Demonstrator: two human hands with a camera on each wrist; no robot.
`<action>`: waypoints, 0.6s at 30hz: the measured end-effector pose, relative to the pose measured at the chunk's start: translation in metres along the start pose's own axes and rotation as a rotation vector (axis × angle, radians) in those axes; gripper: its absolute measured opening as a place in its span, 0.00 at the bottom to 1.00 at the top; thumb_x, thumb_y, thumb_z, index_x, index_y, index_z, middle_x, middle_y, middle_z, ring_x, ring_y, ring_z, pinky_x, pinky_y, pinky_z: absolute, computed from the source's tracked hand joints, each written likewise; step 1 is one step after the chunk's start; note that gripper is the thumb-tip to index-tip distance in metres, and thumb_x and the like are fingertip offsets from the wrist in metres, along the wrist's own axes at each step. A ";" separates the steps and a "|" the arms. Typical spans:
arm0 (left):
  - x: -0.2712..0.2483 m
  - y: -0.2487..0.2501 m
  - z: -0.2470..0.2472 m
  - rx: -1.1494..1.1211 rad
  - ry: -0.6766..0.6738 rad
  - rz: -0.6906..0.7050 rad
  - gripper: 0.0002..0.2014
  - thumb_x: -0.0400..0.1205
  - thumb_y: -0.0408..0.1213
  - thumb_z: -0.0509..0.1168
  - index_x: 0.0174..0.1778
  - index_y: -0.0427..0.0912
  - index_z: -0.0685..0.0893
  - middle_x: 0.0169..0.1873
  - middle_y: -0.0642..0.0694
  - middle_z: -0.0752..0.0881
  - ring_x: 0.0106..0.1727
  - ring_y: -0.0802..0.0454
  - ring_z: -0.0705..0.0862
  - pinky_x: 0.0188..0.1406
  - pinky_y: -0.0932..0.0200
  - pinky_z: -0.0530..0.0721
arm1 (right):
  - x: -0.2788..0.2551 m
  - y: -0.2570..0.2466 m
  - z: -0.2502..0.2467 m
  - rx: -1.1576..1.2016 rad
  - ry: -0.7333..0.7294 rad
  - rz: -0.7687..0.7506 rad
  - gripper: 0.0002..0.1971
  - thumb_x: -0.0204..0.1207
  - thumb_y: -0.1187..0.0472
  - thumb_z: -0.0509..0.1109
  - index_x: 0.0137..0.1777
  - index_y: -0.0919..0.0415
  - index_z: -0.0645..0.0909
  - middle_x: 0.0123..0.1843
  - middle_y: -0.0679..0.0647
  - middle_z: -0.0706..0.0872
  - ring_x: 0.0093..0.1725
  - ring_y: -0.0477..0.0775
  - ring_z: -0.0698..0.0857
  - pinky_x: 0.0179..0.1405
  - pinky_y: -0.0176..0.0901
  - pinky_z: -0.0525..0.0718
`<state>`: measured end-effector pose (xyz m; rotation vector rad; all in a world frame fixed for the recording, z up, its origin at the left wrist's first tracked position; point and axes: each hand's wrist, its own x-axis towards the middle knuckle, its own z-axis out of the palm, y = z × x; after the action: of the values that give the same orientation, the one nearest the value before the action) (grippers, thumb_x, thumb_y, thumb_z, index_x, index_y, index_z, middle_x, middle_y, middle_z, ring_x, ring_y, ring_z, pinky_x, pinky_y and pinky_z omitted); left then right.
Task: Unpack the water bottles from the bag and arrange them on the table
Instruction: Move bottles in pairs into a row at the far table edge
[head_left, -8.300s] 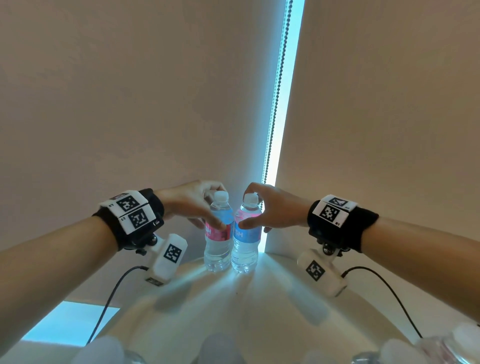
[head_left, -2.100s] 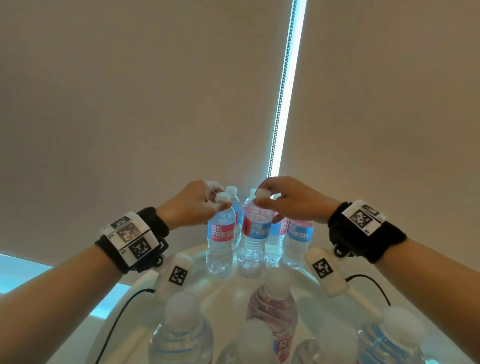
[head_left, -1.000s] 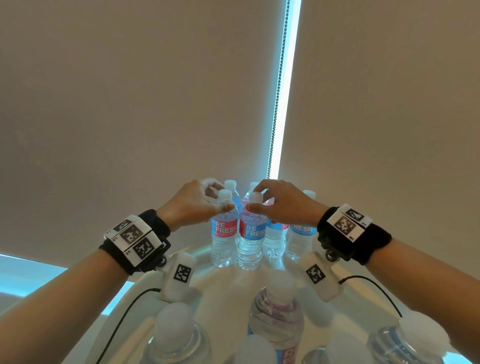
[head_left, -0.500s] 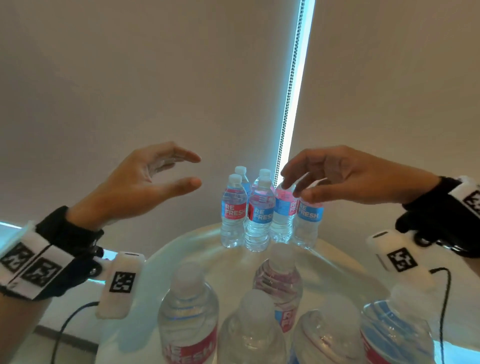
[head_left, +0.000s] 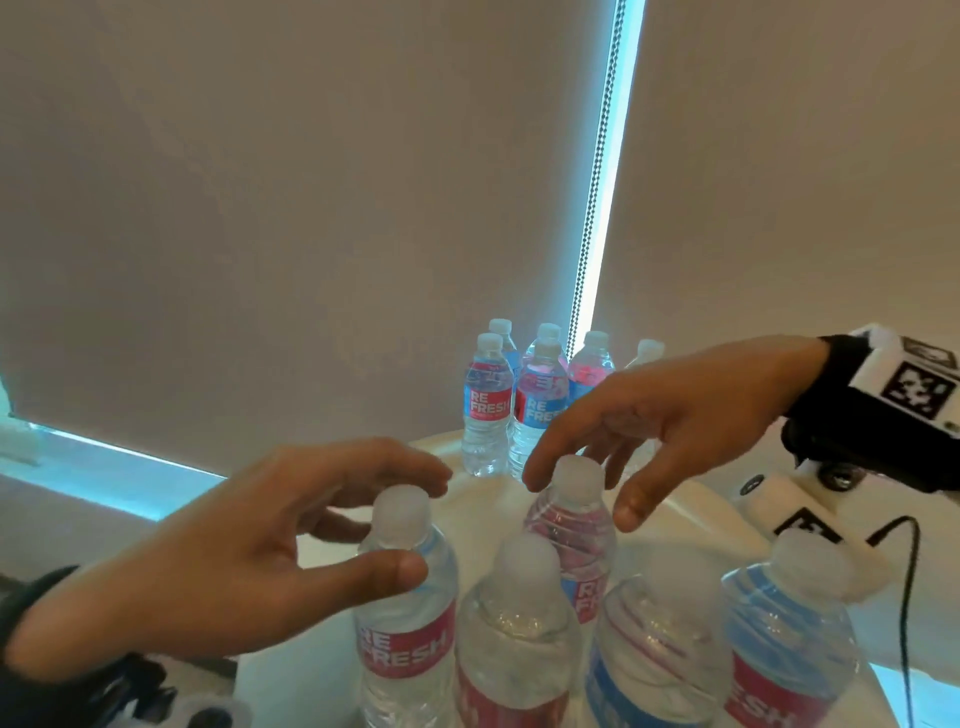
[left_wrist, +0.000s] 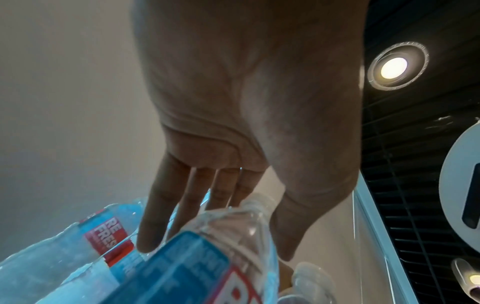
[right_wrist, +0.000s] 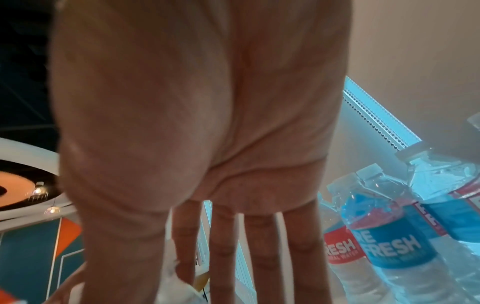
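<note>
Several clear water bottles with red and blue labels stand in a far cluster (head_left: 511, 405) at the back of the round white table (head_left: 680, 519). A nearer group stands at the front. My left hand (head_left: 423, 522) is spread open around the cap of the front-left bottle (head_left: 402, 613), thumb in front and fingers behind. Seen from the left wrist, the left hand (left_wrist: 215, 251) has straight fingers either side of a bottle neck (left_wrist: 249, 218). My right hand (head_left: 579, 496) hovers open over the cap of the middle bottle (head_left: 574, 525). No bag is in view.
Three more bottles (head_left: 519, 639) crowd the front edge, close under both hands. Beige roller blinds with a bead chain (head_left: 597, 182) hang right behind the table. A black cable (head_left: 908, 582) trails from the right wrist camera. Bare tabletop lies between the two groups.
Both hands let go of the two bottles they set in the far cluster. They have pulled back and come down over the caps of two front bottles.
</note>
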<state>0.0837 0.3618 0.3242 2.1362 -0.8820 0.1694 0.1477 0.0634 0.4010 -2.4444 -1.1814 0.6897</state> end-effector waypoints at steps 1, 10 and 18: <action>0.001 -0.001 0.002 -0.022 -0.029 -0.020 0.20 0.72 0.59 0.73 0.60 0.63 0.86 0.57 0.59 0.91 0.59 0.58 0.90 0.51 0.55 0.92 | 0.003 0.002 0.002 0.007 -0.001 -0.011 0.28 0.76 0.69 0.77 0.75 0.60 0.77 0.67 0.50 0.88 0.62 0.58 0.89 0.64 0.60 0.87; 0.021 -0.009 0.000 -0.180 -0.081 -0.016 0.13 0.75 0.52 0.73 0.51 0.51 0.89 0.52 0.44 0.92 0.55 0.46 0.92 0.48 0.41 0.93 | -0.002 0.011 0.003 0.073 0.033 -0.078 0.22 0.77 0.71 0.75 0.71 0.66 0.81 0.62 0.59 0.90 0.52 0.69 0.91 0.55 0.70 0.88; 0.082 -0.011 -0.001 -0.226 -0.008 0.105 0.20 0.71 0.57 0.76 0.48 0.45 0.89 0.45 0.43 0.93 0.47 0.53 0.90 0.47 0.63 0.87 | -0.014 0.035 0.001 0.211 0.186 -0.045 0.18 0.77 0.72 0.74 0.66 0.63 0.83 0.59 0.52 0.90 0.46 0.56 0.91 0.49 0.72 0.90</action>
<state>0.1527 0.3236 0.3500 1.8844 -0.9704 0.1090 0.1618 0.0310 0.3867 -2.2450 -1.0323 0.5312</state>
